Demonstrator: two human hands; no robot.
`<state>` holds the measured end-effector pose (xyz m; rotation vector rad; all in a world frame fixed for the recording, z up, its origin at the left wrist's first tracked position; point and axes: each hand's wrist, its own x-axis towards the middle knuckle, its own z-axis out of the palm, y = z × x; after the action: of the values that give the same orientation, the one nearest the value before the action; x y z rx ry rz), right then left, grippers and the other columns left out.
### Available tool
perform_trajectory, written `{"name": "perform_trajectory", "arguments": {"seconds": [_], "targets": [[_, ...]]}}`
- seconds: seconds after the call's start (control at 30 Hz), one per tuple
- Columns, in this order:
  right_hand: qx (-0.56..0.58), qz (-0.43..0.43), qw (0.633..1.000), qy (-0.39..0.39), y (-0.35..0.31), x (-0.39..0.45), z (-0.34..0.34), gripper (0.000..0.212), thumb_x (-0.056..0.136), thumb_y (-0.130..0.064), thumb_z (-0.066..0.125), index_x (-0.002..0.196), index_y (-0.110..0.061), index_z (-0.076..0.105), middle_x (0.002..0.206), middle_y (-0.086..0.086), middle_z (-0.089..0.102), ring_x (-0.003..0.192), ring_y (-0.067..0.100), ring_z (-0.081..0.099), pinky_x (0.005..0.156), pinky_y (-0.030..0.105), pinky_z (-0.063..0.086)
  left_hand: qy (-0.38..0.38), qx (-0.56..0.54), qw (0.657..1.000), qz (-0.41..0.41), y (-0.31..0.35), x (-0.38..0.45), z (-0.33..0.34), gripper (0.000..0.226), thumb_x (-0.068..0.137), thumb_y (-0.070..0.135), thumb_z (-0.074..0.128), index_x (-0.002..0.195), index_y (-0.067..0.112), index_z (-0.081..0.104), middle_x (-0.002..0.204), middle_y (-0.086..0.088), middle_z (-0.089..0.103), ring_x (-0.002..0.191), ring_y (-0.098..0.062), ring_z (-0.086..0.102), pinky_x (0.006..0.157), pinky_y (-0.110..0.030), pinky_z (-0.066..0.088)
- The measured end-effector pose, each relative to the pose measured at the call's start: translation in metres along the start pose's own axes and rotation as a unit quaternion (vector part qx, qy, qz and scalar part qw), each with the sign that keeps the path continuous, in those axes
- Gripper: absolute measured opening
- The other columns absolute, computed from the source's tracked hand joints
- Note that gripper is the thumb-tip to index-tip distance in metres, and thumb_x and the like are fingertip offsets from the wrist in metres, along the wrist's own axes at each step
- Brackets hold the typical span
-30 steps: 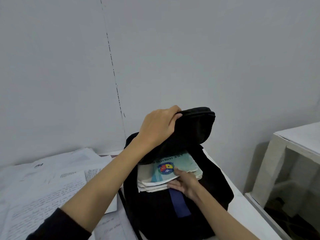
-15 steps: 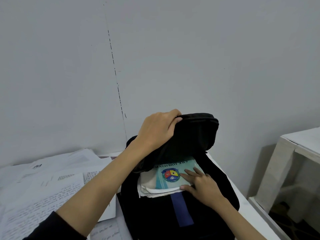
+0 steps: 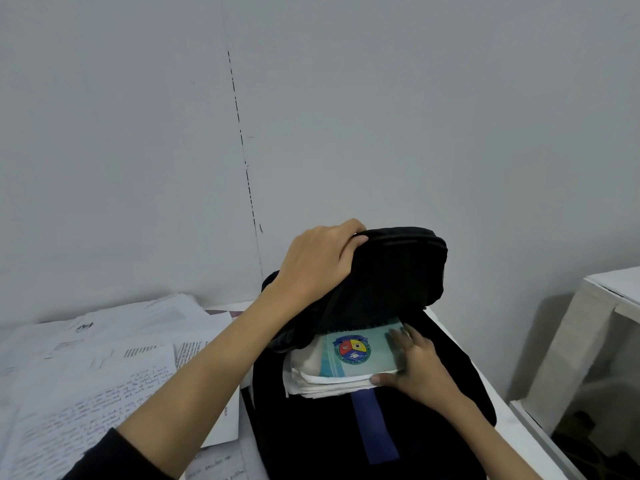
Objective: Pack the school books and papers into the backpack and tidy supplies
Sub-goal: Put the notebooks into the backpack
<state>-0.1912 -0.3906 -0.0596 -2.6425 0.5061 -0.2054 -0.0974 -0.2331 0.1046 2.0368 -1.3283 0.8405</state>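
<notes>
Grey, bare wall fills the upper two thirds of the frame, crossed by a thin dashed dark line running down from the top centre. Below it a white table carries a black backpack at lower centre, standing with its mouth turned toward the camera and a blue strip running down its front.

The left hand reaches in from the lower left, a dark sleeve at the forearm, and grips the backpack's top flap, fingers curled over its edge, holding it lifted above the opening.

In the opening, at centre right, sits a stack of books and papers. The topmost is a pale green notebook with a round crest in red, yellow and blue on its cover; its far edge is under the flap. The right hand, coming from the lower right, holds this stack at its right corner: the fingers lie across the green cover and the thumb hooks along the stack's near edge.

At the left of the frame loose sheets of paper lie spread and overlapping on the table, some handwritten, some printed, just beside the backpack. At the far right stands a white piece of furniture, apart from the table.
</notes>
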Motion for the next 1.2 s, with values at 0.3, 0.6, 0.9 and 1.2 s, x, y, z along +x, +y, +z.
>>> {"name": "perform_trajectory", "arguments": {"seconds": [0.3,0.6,0.9,1.2], "targets": [[0.075,0.046,0.994,0.072,0.001,-0.003,0.005,0.096,0.073,-0.031,0.08,0.149,-0.016,0.023,0.128,0.01,0.054,0.118,0.027,0.043,0.092,0.032,0.039,0.007,-0.01,1.0,-0.017,-0.002,-0.007,0.0,0.022,0.098,0.024,0.048,0.105,0.011,0.064,0.078,-0.003,0.069,0.069,-0.023,0.061,0.061,-0.029,0.041],[0.226,-0.043,0.899,0.372,-0.03,-0.019,-0.002,0.033,0.08,-0.024,0.067,0.106,-0.005,0.061,0.108,0.01,0.056,0.105,0.021,0.05,0.088,0.018,0.034,-0.07,-0.067,0.984,-0.147,-0.02,-0.041,0.009,0.019,0.096,0.028,0.049,0.104,0.017,0.063,0.075,0.005,0.065,0.07,-0.014,0.058,0.067,-0.029,0.043],[0.207,-0.242,0.881,0.351,-0.158,-0.011,0.017,0.019,0.082,-0.022,0.05,0.089,-0.011,0.064,0.09,-0.001,0.059,0.091,0.005,0.043,0.081,0.019,0.03,-0.102,-0.26,0.868,-0.41,-0.068,-0.143,-0.037,0.012,0.093,0.027,0.058,0.089,0.019,0.066,0.074,0.003,0.069,0.067,-0.008,0.065,0.052,-0.019,0.048],[0.214,-0.353,0.907,0.078,-0.298,-0.058,0.135,0.009,0.079,-0.013,0.057,0.084,-0.01,0.065,0.083,0.0,0.061,0.082,0.021,0.055,0.073,0.035,0.047,-0.012,0.004,0.818,-0.575,-0.17,-0.345,-0.204,0.005,0.089,0.015,0.063,0.094,0.016,0.066,0.105,-0.003,0.061,0.098,-0.016,0.055,0.077,-0.017,0.037]]}}
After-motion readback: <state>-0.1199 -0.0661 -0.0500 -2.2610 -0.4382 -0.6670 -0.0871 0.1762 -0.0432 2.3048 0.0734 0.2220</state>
